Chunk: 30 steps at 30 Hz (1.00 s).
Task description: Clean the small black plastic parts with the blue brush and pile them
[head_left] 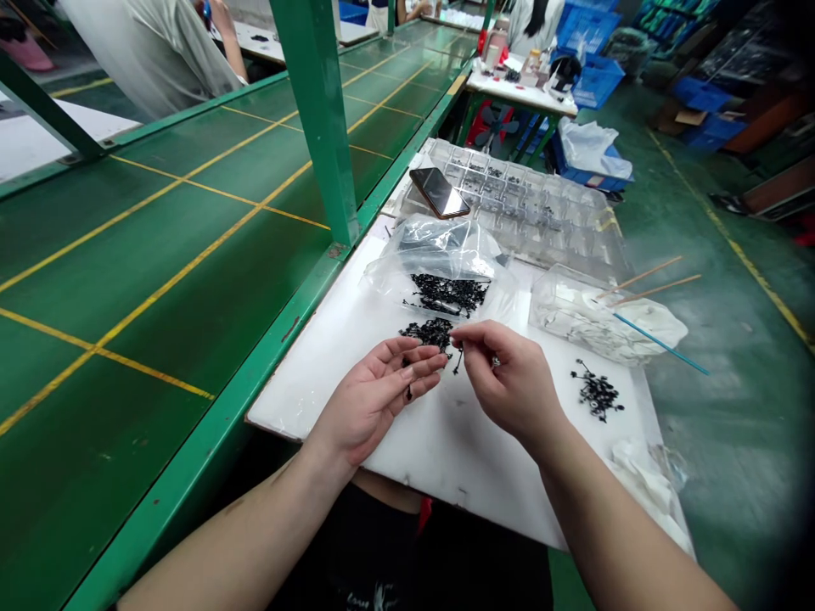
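A tiny black moulded plastic sprig [457, 361] is pinched between the thumb and forefinger of the right hand [509, 382], a closed grip, above the white plastic board [433, 484]. The left hand [375, 399] lies open and palm up, fingers loosely curled, with its fingertips just beside the sprig and a small black piece [408, 392] against the fingers.

Just beyond the hands, a loose heap of black moulded parts [428, 333] lies near a clear plastic bag [439, 250] that holds a larger tangle of them [449, 293]. Another heap [597, 390] lies to the right of the right hand. Farther off are a clear compartment tray [509, 191] with a smartphone [439, 191] at its corner, and a clear tub of white cloth [573, 310].

The board's left edge meets the green steel rail [280, 335] of the bench [159, 280], near the left wrist. Open white board stretches beneath both hands toward its near edge.
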{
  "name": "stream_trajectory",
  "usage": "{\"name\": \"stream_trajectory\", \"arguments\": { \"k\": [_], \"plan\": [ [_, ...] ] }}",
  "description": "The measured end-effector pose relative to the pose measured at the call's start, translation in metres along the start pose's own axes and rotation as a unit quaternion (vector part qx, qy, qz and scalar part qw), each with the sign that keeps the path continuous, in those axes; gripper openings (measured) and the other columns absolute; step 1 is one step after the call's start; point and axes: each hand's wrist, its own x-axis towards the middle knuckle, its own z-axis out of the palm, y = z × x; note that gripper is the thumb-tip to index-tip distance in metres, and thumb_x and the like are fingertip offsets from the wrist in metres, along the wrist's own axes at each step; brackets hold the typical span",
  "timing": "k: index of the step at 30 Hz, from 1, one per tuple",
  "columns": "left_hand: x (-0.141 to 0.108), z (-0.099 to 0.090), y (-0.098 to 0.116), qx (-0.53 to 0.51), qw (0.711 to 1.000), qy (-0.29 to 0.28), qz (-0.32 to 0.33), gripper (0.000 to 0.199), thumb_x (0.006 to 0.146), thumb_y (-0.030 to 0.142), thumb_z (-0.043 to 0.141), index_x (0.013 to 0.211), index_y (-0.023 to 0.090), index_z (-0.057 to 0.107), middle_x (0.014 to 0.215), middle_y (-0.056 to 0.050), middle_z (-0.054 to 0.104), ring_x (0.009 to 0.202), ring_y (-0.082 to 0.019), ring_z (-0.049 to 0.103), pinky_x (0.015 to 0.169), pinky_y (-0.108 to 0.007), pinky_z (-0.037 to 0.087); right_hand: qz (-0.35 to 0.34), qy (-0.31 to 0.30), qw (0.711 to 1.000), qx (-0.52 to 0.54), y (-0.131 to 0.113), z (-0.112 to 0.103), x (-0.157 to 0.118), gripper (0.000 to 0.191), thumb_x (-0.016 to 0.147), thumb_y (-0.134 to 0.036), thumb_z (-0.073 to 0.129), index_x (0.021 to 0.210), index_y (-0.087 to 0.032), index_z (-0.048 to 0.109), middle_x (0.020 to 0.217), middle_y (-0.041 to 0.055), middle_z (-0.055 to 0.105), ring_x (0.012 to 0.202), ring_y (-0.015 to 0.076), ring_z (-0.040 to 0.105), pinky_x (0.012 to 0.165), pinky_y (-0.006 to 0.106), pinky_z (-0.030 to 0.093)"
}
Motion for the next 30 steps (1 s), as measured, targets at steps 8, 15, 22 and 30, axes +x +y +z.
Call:
{"name": "stream_trajectory", "arguments": {
  "k": [8,15,22,30],
  "plan": [
    [0.01,0.024,-0.013,0.073,0.995,-0.033,-0.061,0.023,0.09,0.02,0.083,0.109,0.014,0.071,0.105,-0.014,0.081,0.069,-0.014,0.072,0.05,-0.019,0.051,0.186,0.015,0.951,0.249,0.009,-0.036,-0.031,0.025,0.095,-0.041,0.074,0.109,-0.022,0.081,0.087,0.006,0.076,0.07,0.0178,0.066,0.063,0.032,0.057],
    [0.068,0.084,-0.043,0.107,0.985,-0.117,-0.074,0.021,0.091,0.028,0.081,0.103,0.016,0.069,0.095,-0.008,0.074,0.066,-0.01,0.061,0.049,-0.018,0.037,0.17,0.086,0.947,0.259,0.049,-0.076,-0.035,0.023,0.092,-0.044,0.078,0.101,-0.023,0.079,0.08,0.0026,0.072,0.064,0.015,0.06,0.06,0.031,0.05],
    [0.093,0.086,-0.053,0.225,0.956,-0.179,-0.053,0.03,0.092,0.043,0.083,0.101,0.016,0.074,0.083,-0.002,0.064,0.06,-0.009,0.047,0.053,-0.023,0.032,0.089,0.114,0.978,0.152,0.082,-0.066,-0.036,0.015,0.102,-0.039,0.07,0.099,-0.027,0.077,0.089,0.0019,0.07,0.079,0.0173,0.063,0.073,0.033,0.052],
    [0.086,0.081,-0.04,0.491,0.844,-0.211,0.038,0.011,0.103,0.03,0.066,0.1,0.021,0.073,0.084,0.001,0.068,0.076,-0.015,0.056,0.071,-0.028,0.043,0.124,0.096,0.95,0.269,0.079,-0.063,-0.048,0.007,0.101,-0.035,0.075,0.103,-0.032,0.081,0.091,0.0001,0.072,0.079,0.0147,0.063,0.072,0.029,0.051]
  ]
}}
